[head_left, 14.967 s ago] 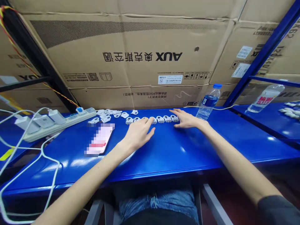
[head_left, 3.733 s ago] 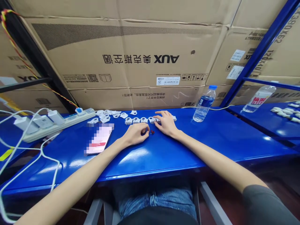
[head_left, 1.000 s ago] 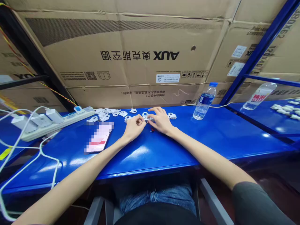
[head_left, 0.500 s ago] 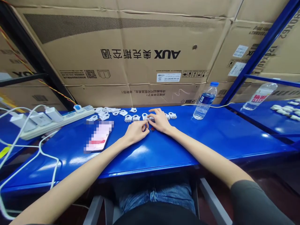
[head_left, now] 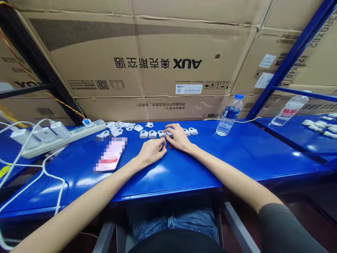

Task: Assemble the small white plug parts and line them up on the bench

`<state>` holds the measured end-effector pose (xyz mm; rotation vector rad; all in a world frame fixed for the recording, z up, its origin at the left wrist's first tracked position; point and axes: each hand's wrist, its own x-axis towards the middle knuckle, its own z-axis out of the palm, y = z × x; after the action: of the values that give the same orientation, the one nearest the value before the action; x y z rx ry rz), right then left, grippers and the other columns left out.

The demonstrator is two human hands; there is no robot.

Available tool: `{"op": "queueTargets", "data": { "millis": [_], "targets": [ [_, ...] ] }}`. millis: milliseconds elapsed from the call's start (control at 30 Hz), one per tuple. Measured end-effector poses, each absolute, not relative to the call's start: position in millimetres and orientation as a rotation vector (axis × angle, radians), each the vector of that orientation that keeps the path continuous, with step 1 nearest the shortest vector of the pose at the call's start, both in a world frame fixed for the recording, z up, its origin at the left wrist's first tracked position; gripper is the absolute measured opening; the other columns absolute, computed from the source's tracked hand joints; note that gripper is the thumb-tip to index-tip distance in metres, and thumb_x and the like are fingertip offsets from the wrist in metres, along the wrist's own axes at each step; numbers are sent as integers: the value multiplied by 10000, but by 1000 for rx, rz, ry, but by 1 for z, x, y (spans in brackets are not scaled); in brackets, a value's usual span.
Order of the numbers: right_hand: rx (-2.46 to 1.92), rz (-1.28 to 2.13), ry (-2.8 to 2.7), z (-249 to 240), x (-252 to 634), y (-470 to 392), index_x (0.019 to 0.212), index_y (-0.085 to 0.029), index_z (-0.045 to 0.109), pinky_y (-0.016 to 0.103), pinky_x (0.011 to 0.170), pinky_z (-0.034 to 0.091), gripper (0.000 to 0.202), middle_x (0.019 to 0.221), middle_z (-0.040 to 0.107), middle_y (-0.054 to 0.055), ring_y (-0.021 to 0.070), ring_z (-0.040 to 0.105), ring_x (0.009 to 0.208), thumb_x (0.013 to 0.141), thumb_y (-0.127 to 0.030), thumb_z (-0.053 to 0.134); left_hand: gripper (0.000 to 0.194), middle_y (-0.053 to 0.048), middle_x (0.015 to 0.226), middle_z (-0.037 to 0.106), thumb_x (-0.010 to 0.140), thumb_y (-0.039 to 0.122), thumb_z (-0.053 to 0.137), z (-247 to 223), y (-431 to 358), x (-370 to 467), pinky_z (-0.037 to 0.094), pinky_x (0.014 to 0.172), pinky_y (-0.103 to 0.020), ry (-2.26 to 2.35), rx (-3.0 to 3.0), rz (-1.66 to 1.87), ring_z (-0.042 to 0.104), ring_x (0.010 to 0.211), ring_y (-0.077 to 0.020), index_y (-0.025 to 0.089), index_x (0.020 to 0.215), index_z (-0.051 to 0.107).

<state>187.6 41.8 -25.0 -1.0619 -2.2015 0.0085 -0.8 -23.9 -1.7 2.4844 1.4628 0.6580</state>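
Note:
A row of small white plastic pieces, each with a ring-shaped top point(head_left: 152, 134), stands near the back of the blue table. My left hand point(head_left: 153, 151) is closed in front of the row, thumb and fingers pinched together; whatever is between them is too small to make out. Over the row's middle lies my right hand point(head_left: 177, 138), its fingers stretched apart and covering part of some white pieces. The fingertips are beside a white piece point(head_left: 161, 134), though contact is unclear. Under the right palm's edge, a few tiny red bits point(head_left: 170, 146) show on the table.
More white pieces point(head_left: 116, 131) lie loosely to the left, behind a blurred phone point(head_left: 112, 154). A power strip point(head_left: 76, 136) with chargers and looping white cables occupies the left side. A water bottle point(head_left: 229, 116) stands at right, before large cardboard boxes point(head_left: 158, 38).
The camera view has shifted slightly. My right fingers now cover a little more of the white piece in the row's middle; my left hand stays pinched in nearly the same place.

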Motion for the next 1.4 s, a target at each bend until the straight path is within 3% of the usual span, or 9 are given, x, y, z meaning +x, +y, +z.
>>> {"op": "queueTargets", "data": {
  "millis": [300,567,767,933,1133,1400],
  "targets": [
    [-1087,-15,-2240,-20,184,40,1120,-226,749,471,1073,470,191,1353,655,93,285,536,1261,982,-306,643,109,26,663,613,879,220,532,-2,-36,-6,319,614,-282,1666,2420,719,590,633,-172,224,914,634],
    [-1055,-41,-2361,-3,160,46,1172,-214,744,485,1070,457,258,1374,647,110,301,521,1296,971,-363,680,111,31,638,573,911,267,535,3,-26,-22,311,617,-271,1892,2170,1042,575,622,-171,217,937,631],
    [-1060,-48,-2429,-2,144,52,1047,-216,756,517,1068,457,140,1393,635,114,318,511,1308,938,-290,714,127,12,636,590,909,284,536,3,-16,-33,313,606,-273,1942,2074,1121,598,632,-198,222,955,638],
    [-940,-79,-2365,8,153,53,986,-233,747,485,1096,442,84,1420,629,82,298,507,1320,915,-262,714,148,6,635,581,933,292,525,1,-15,-31,307,601,-287,1939,2060,1156,589,617,-203,214,1009,625],
    [-771,-248,-2336,16,186,19,1051,-232,717,492,1133,420,128,1442,619,91,282,516,1319,964,-243,622,166,58,597,486,948,306,509,0,-16,-27,343,610,-283,1712,2116,1192,531,554,-166,208,1041,605],
    [-822,-269,-2341,15,210,-6,1056,-234,716,508,1119,448,129,1451,619,101,295,532,1327,978,-255,615,133,79,595,435,937,303,524,-7,-18,-16,360,623,-272,1497,2227,1163,474,545,-134,216,1001,601]
  ]
}}
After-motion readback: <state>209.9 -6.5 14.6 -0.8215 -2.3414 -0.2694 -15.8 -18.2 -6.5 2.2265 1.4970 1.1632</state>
